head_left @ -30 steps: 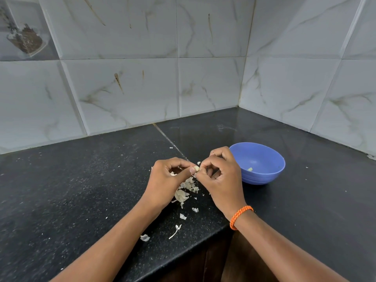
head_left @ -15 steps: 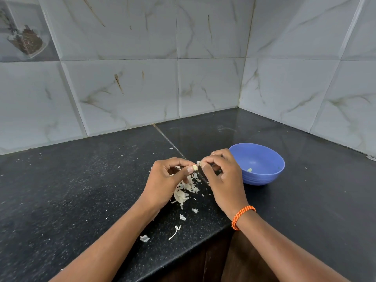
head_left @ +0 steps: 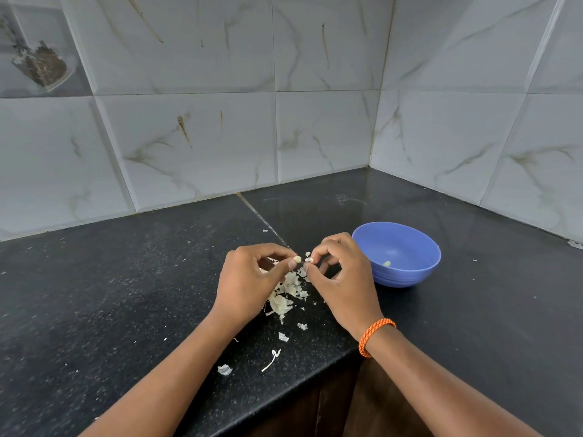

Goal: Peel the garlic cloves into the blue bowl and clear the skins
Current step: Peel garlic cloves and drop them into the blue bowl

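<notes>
My left hand [head_left: 252, 275] pinches a small pale garlic clove [head_left: 297, 258] between thumb and forefinger above the black counter. Just to its right, my right hand [head_left: 339, 279] pinches a bit of skin [head_left: 309, 259] at its fingertips, a short gap from the clove. Under and between the hands lies a heap of garlic skins [head_left: 285, 298]. The blue bowl [head_left: 419, 275] stands on the counter right of my right hand, with one small peeled piece [head_left: 387, 263] inside.
Loose skin scraps [head_left: 224, 369] and a thin white strand [head_left: 272, 359] lie near the counter's front edge [head_left: 284, 395]. Tiled walls meet in a corner behind the bowl. An orange band [head_left: 375, 335] circles my right wrist.
The hands were joined on the clove; now they have drawn slightly apart, my right hand pulling a bit of skin away to the right.
</notes>
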Demonstrator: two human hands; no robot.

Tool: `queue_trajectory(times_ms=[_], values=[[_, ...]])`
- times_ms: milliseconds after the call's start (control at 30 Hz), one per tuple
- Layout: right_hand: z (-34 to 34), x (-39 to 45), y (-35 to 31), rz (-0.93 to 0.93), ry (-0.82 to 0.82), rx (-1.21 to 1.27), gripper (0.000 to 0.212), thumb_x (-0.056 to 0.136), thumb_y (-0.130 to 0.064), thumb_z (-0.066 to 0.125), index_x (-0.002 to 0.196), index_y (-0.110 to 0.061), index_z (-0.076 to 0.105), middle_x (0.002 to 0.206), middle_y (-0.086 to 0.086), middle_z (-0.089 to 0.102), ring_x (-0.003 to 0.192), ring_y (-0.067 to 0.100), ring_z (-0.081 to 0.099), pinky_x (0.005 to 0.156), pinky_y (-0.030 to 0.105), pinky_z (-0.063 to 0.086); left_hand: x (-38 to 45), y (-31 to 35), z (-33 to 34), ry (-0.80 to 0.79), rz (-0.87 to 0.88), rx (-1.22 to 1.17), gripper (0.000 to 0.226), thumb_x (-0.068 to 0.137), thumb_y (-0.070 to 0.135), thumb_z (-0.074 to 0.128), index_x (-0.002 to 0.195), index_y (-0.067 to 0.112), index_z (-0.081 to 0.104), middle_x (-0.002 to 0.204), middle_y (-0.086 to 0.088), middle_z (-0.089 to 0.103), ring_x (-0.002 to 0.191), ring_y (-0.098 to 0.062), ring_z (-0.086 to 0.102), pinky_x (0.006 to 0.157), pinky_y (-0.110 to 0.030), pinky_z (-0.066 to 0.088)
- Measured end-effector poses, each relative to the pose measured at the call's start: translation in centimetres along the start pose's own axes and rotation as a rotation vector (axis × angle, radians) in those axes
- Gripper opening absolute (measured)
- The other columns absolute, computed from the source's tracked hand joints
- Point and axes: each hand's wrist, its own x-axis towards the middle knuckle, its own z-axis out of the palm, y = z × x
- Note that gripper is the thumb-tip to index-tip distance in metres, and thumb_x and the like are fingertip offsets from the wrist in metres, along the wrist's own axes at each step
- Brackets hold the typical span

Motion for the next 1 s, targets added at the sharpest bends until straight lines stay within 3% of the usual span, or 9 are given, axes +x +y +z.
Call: queue_trajectory(times_ms=[133,267,400,533,700,800,1000], values=[[0.12,-0.12,0.03,-0.035,-0.040,-0.075,0.020,0.090,-0.019,0.082,0.087,-0.029,0.064,0.102,-0.016,0.054,0.078,0.011,0.067,0.069,0.036,0.059,0.04,-0.20,0.16,0.011,0.011,0.066,0.008,0.096,0.028,0.082,0.094,0.035,0.085,0.082,0.021,0.079,0.072,-0.007,0.076,0.076,-0.045,0.063],[0.18,-0.19,0.08,-0.066,-0.056,-0.102,0.007,0.095,-0.031,0.076,0.096,-0.030,0.069,0.105,-0.017,0.052,0.080,0.010,0.065,0.069,0.035,0.058,0.07,-0.52,0.14,0.032,0.019,0.130,0.010,0.097,0.032,0.081,0.094,0.040,0.084,0.083,0.025,0.077,0.075,-0.005,0.074,0.075,-0.045,0.063],[0.42,-0.16,0.14,-0.055,-0.017,-0.100,0.033,0.105,-0.039,0.062,0.083,-0.017,0.073,0.099,-0.013,0.050,0.084,0.015,0.060,0.066,0.037,0.053,0.12,-0.59,0.05,0.040,0.023,0.137,0.010,0.099,0.032,0.079,0.094,0.040,0.084,0.086,0.025,0.078,0.076,-0.005,0.074,0.076,-0.045,0.063],[0.18,0.00,0.11,-0.041,-0.018,-0.017,0.019,0.091,-0.022,0.083,0.079,-0.020,0.069,0.099,-0.011,0.053,0.080,0.015,0.065,0.067,0.018,0.052,0.06,-0.54,0.07,0.039,0.013,0.149,0.010,0.098,0.031,0.079,0.094,0.039,0.084,0.084,0.026,0.077,0.075,-0.002,0.073,0.076,-0.043,0.063],[0.06,0.20,0.29,-0.008,-0.052,0.049,0.014,0.092,-0.013,0.082,0.095,-0.024,0.074,0.104,-0.010,0.059,0.086,0.012,0.069,0.072,0.013,0.049,0.09,-0.48,0.13,0.026,0.012,0.160,0.009,0.098,0.032,0.079,0.094,0.039,0.084,0.084,0.025,0.078,0.077,-0.003,0.074,0.077,-0.042,0.062],[0.13,0.15,0.77,-0.044,-0.061,0.048,0.015,0.100,-0.011,0.071,0.106,-0.023,0.078,0.101,-0.014,0.066,0.092,0.010,0.068,0.074,0.020,0.055,0.07,-0.52,0.16,0.027,-0.003,0.160,0.009,0.098,0.032,0.080,0.094,0.039,0.084,0.080,0.025,0.077,0.076,-0.003,0.074,0.077,-0.042,0.062],[0.45,-0.02,0.76,-0.095,-0.076,0.030,0.018,0.111,-0.018,0.055,0.118,-0.023,0.071,0.109,-0.014,0.061,0.092,0.013,0.069,0.079,0.037,0.061,0.10,-0.73,0.30,0.014,0.002,0.155,0.008,0.098,0.033,0.079,0.096,0.039,0.084,0.084,0.025,0.078,0.078,-0.002,0.074,0.076,-0.042,0.062]])
